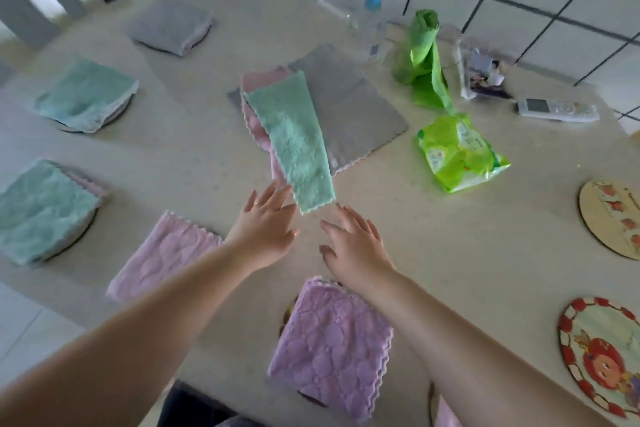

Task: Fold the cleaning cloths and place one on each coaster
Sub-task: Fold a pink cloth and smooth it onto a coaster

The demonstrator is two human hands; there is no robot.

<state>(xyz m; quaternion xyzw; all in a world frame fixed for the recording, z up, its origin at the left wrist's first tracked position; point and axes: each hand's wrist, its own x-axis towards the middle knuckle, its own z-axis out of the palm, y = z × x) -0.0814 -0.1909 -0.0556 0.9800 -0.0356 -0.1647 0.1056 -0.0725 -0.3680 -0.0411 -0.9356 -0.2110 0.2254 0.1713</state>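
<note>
A long teal cloth lies as a strip across a pink cloth and a flat grey cloth in the middle of the table. My left hand has straight fingers touching the strip's near end. My right hand hovers open just right of that end, holding nothing. Folded cloths sit on coasters: grey, teal, teal and purple. A folded pink cloth lies near my left forearm. Two round coasters at the right are bare.
A green wipes packet, a green bag roll, a clear pump bottle, a clear box and a white remote stand at the back right by the tiled wall. The table's near edge runs below my forearms.
</note>
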